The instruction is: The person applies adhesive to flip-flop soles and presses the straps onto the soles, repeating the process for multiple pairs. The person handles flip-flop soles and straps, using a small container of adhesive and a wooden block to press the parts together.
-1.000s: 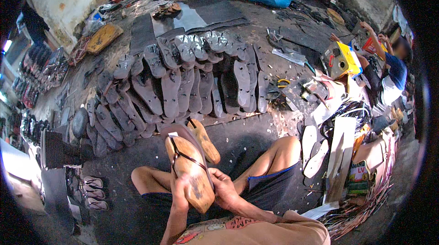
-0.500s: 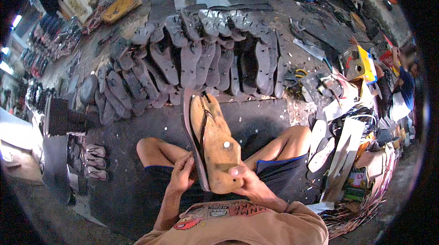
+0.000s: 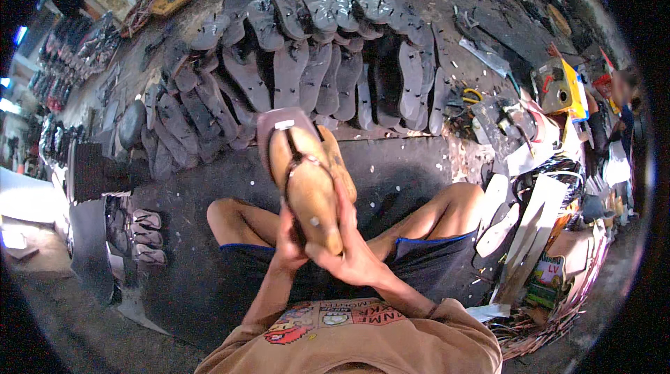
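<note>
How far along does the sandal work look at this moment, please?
Done: rows of dark soles lie spread on the floor. In hand: both hands, left hand and right hand, grip a wooden last with a strapped sandal sole on it. Left: pale cut soles wait unstrapped.

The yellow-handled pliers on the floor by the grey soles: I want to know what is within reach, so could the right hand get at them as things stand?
Probably not at once: the right hand grips the wooden shoe last, and the yellow-handled pliers lie well beyond the right knee. The floor between looks unobstructed.

Dark floor (image 3: 412, 165) under sandal soles (image 3: 307, 60) (overlapping rows)
</note>
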`<control>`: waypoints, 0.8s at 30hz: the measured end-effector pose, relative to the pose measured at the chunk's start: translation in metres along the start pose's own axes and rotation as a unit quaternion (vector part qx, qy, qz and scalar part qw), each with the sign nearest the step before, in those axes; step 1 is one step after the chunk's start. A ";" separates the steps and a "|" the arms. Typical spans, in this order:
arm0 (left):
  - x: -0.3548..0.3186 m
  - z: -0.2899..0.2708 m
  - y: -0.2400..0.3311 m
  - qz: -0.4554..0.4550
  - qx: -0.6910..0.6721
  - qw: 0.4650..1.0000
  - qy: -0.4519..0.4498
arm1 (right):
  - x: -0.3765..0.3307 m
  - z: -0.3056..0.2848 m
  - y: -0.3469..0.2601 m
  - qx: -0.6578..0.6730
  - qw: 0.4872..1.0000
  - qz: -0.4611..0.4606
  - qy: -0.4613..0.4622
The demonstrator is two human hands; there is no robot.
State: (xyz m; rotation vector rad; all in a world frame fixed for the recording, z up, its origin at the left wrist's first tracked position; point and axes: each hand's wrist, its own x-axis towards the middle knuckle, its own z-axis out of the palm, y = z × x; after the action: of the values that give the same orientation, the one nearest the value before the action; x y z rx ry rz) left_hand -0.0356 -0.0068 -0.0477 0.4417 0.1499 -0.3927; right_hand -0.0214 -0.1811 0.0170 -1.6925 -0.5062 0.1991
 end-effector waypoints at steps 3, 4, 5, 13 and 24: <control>0.017 0.004 -0.016 0.050 0.022 0.995 0.079 | -0.006 0.001 0.023 0.064 0.997 0.039 0.009; 0.019 0.004 -0.012 0.027 -0.022 0.994 0.108 | -0.007 0.003 0.023 0.109 0.992 0.056 0.003; 0.023 0.001 0.003 0.031 0.029 0.994 0.104 | -0.010 0.005 0.024 0.154 0.985 0.076 0.000; 0.011 0.007 0.011 0.000 -0.074 0.996 -0.046 | 0.006 -0.063 0.127 -0.062 0.975 0.163 0.138; -0.024 0.069 -0.021 -0.197 0.191 0.956 -0.106 | 0.089 -0.137 -0.020 -0.083 0.995 -0.023 -0.044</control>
State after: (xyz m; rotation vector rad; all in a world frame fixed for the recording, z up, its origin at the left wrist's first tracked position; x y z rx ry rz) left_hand -0.0617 -0.0462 0.0111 0.7514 -0.0514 -0.8667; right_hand 0.1092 -0.2624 0.0754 -1.8370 -0.6415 0.2046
